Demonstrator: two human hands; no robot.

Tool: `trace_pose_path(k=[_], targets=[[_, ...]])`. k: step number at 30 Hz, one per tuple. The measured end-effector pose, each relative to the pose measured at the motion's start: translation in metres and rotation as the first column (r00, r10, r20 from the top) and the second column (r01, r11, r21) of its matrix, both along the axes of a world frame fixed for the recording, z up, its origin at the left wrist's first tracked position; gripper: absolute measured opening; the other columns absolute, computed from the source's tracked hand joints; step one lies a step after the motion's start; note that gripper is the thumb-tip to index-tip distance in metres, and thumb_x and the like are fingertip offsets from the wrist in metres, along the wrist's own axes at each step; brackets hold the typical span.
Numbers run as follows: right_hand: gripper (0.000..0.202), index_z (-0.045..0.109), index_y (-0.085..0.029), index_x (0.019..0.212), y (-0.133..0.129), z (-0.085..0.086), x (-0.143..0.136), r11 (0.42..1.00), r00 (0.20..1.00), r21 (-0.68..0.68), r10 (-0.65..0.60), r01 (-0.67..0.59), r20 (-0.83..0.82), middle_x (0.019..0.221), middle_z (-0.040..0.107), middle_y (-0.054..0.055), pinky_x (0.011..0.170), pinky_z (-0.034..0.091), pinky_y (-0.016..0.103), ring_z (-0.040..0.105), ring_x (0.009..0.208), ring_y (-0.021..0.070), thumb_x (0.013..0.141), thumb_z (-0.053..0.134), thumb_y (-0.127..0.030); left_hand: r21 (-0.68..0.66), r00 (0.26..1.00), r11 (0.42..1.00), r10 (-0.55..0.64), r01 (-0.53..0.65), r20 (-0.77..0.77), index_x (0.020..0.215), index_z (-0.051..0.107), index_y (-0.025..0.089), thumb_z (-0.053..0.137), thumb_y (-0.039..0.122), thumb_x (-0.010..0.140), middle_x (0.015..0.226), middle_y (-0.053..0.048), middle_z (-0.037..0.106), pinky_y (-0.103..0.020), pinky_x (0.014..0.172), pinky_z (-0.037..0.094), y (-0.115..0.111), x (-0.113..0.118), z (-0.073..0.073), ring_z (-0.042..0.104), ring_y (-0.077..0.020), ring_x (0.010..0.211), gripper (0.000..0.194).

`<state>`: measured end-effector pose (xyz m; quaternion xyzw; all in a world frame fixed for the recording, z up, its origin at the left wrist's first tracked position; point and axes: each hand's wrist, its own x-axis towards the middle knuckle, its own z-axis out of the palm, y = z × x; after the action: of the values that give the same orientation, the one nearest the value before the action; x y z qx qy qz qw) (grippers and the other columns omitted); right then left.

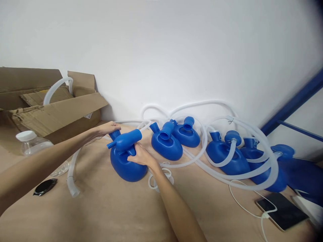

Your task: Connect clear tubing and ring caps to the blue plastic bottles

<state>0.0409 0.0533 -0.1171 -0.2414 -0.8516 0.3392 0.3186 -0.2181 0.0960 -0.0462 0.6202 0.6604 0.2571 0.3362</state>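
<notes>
A blue plastic urinal bottle (128,170) stands on the table in front of me. My left hand (110,128) is closed around its neck at the upper left. On the handle at the bottle's right side, my right hand (139,155) is closed, thumb pointing left. Across the top lies a blue funnel-shaped piece (128,139) with a narrow nozzle on the left and a wide end on the right. Whether my right fingers also touch this piece is hidden. White ring-shaped caps (153,182) lie beside my right wrist.
Two similar bottles (166,148) stand to the right, then two with clear hoses (262,181) attached. An open cardboard box (63,114), a water bottle (32,144), a black oval object (45,187) and a loose hose (72,178) are left. A tablet (284,210) with a white cable lies front right.
</notes>
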Motion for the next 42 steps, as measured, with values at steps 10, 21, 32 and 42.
trace_pose_path(k=[10,21,32,42], targets=[[0.059,0.057,-0.018,0.129,-0.007,0.003,0.001,0.999,1.000,-0.041,0.003,-0.004,-0.012,0.129,0.067,0.012,0.106,0.051,0.049,0.063,0.120,0.0339,0.074,0.077,-0.028,-0.093,0.987,0.984,-0.154,0.150,-0.040,0.057,0.060,0.019,0.074,0.061,0.069,0.056,-0.001,0.049,-0.027,0.051,0.031,-0.018,-0.013,0.025,0.041,-0.0150,0.053,0.046],[0.056,0.057,-0.019,0.128,-0.011,0.001,0.002,1.000,0.999,-0.025,-0.016,0.015,-0.028,0.130,0.064,0.012,0.107,0.051,0.050,0.062,0.122,0.0331,0.075,0.076,-0.026,-0.079,0.992,0.991,-0.114,0.109,-0.055,0.067,0.067,0.018,0.076,0.064,0.064,0.067,-0.005,0.060,-0.029,0.056,0.037,-0.011,-0.010,0.016,0.051,-0.0199,0.064,0.047],[0.048,0.057,-0.018,0.119,-0.014,0.006,0.003,0.999,1.000,-0.019,-0.027,0.027,0.011,0.122,0.065,0.010,0.106,0.051,0.049,0.062,0.116,0.0315,0.074,0.074,-0.024,-0.100,0.996,0.991,-0.087,0.087,-0.001,0.064,0.057,0.021,0.073,0.062,0.063,0.062,-0.002,0.055,-0.030,0.057,0.042,-0.018,0.004,0.019,0.050,-0.0188,0.061,0.044],[0.051,0.060,-0.019,0.123,-0.019,0.006,0.010,0.998,0.999,-0.053,0.036,-0.036,-0.012,0.123,0.068,0.010,0.104,0.053,0.048,0.065,0.115,0.0318,0.074,0.075,-0.025,0.044,0.989,0.998,-0.035,0.042,-0.143,0.049,0.034,0.024,0.059,0.067,0.075,0.054,0.001,0.031,-0.030,0.055,0.027,-0.033,-0.008,0.068,0.029,-0.0143,0.054,0.056]])
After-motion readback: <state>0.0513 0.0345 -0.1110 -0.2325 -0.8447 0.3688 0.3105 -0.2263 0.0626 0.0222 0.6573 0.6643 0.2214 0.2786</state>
